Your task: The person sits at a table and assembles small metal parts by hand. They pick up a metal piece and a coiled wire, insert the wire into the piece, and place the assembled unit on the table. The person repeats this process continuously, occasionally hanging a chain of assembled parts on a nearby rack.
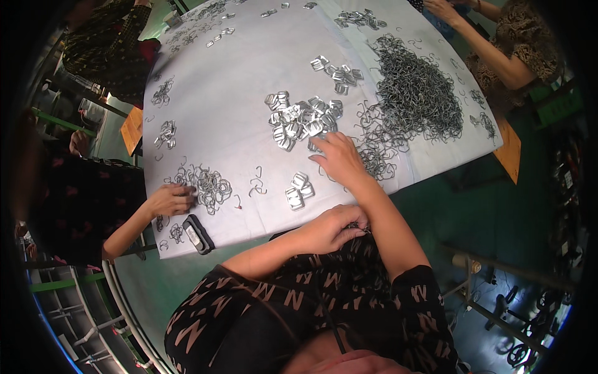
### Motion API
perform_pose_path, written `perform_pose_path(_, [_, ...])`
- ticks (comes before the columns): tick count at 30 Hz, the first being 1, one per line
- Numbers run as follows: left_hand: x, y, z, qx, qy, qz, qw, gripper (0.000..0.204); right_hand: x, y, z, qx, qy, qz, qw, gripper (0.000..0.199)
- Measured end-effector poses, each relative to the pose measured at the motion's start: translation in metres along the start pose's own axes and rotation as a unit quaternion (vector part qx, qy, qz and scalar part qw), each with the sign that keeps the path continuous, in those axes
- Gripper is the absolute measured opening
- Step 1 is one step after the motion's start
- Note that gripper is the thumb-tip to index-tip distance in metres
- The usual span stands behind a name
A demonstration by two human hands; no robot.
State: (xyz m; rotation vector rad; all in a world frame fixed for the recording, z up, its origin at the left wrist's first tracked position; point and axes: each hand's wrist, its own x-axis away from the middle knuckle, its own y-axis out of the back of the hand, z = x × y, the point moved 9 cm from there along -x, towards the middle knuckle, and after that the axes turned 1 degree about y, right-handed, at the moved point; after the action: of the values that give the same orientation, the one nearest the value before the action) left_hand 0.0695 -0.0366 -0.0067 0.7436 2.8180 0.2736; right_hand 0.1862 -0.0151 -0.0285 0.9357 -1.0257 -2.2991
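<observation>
My right hand (339,159) reaches over the white table sheet (237,93), fingers spread, fingertips at the near edge of a heap of shiny flat metal buckles (302,118). My left hand (330,227) is curled by the table's near edge, above my dark patterned shirt. Its fingers pinch what look like small wire hooks (358,225), mostly hidden. A few buckles (299,190) lie just left of my right wrist. Loose wire hooks (377,159) lie right of my right hand.
A large mound of grey wire hooks (417,93) fills the table's right side. At the left, a co-worker's hand (171,199) touches a small hook pile (208,184), with a black device (198,234) near the edge. Other people sit at top left and top right (511,50).
</observation>
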Motion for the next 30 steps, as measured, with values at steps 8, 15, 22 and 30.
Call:
perform_pose_path(8, [0.007,0.01,0.008,-0.019,0.012,-0.014,1.0,0.014,-0.005,-0.024,-0.033,-0.046,-0.08,0.017,0.996,0.03])
perform_pose_path(15, [0.0,0.017,0.026,0.029,0.057,-0.116,0.991,0.01,0.082,0.045,-0.054,-0.498,-0.275,-0.063,0.82,0.022])
perform_pose_path(22, [-0.003,0.02,0.021,0.023,0.094,-0.194,0.976,0.011,0.129,0.081,-0.022,-0.432,-0.276,-0.119,0.851,0.018])
perform_pose_path(30, [0.003,0.012,0.028,-0.001,0.11,-0.228,0.967,0.013,0.129,0.111,0.014,-0.263,-0.227,-0.179,0.921,0.014])
